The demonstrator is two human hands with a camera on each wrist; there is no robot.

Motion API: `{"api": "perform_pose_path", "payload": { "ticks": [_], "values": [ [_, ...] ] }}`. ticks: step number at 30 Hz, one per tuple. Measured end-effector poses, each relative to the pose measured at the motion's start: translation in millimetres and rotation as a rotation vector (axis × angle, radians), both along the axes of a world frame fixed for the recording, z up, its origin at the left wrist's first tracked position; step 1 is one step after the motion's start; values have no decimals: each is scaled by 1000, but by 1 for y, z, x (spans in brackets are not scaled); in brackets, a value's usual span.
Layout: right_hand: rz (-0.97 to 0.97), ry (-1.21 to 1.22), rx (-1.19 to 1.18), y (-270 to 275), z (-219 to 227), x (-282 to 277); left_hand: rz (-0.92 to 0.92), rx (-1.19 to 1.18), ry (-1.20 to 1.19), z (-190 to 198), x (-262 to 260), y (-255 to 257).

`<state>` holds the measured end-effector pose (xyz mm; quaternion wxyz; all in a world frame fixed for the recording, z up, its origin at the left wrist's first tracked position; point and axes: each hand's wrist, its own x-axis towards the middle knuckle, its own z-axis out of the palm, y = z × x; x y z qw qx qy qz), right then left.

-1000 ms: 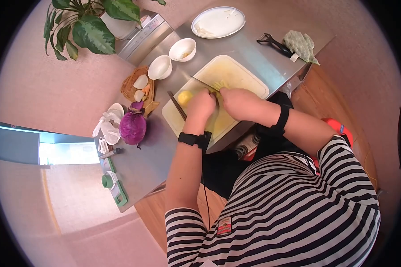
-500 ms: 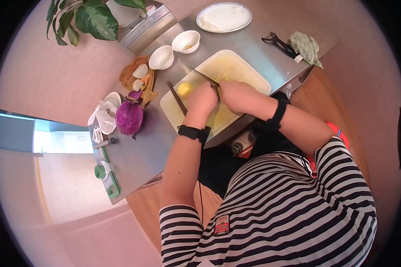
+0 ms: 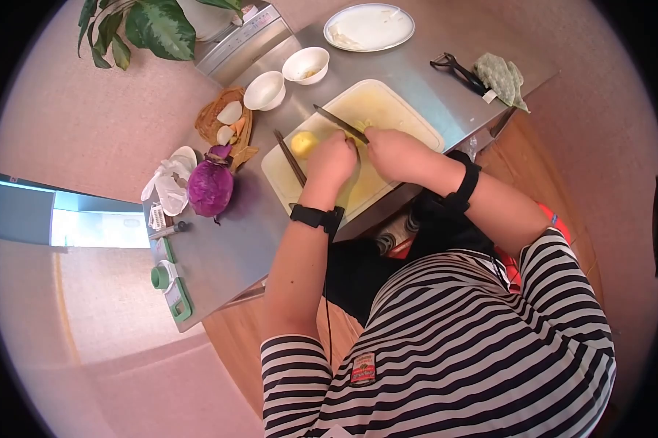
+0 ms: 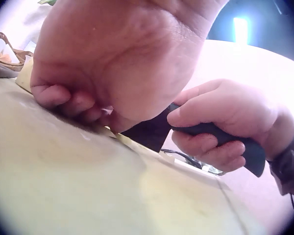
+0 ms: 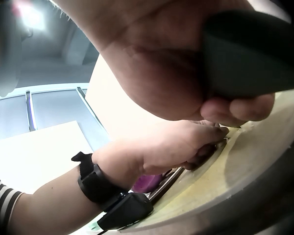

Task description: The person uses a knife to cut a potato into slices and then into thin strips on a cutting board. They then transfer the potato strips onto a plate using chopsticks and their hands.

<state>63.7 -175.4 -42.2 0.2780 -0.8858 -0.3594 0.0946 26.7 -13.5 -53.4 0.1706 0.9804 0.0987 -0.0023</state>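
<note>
My right hand [image 3: 398,155] grips the dark handle [image 5: 250,56] of a knife [image 3: 337,121], its blade reaching across the cutting board [image 3: 409,117]. Beside the blade, my left hand [image 3: 332,162] is bent over the board, fingers curled under with their tips close to the surface. Under those fingers a bit of pale yellow vegetable [image 4: 110,130] shows; my hand hides most of it. Thin yellow-green strips [image 3: 363,125] lie on the blade's far side. A round yellow piece [image 3: 304,144] sits left of my left hand, near dark chopsticks [image 3: 291,158].
Left of the board are a purple cabbage [image 3: 210,188] and a wicker basket [image 3: 210,124] with cut pieces. Two white bowls [image 3: 264,91] and an oval plate [image 3: 369,28] stand behind it. A peeler [image 3: 453,67] and cloth [image 3: 500,77] lie right, a green-white slicer [image 3: 174,292] front left.
The knife blade has tilted, so its flat side shows more in the head view. My right hand has shifted slightly right, while my left hand stays bent over the board.
</note>
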Motion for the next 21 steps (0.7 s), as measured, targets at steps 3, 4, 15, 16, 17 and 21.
{"api": "perform_pose_path", "payload": {
  "ticks": [3,4,15,16,17,21],
  "values": [
    [-33,30,-33,1,6,-5,13,14,15,3,0,-2],
    [-30,37,-37,2,6,-6,6,20,22,3,0,-2],
    [-38,6,-116,3,16,-25,13,-8,-5,-1,0,2],
    [-40,16,-118,4,17,-23,14,-10,-10,-2,0,2],
    [-19,31,-139,4,19,-20,13,-11,-2,-3,0,2],
    [-32,98,-173,16,23,-12,10,17,-19,-1,0,2]
  ]
}}
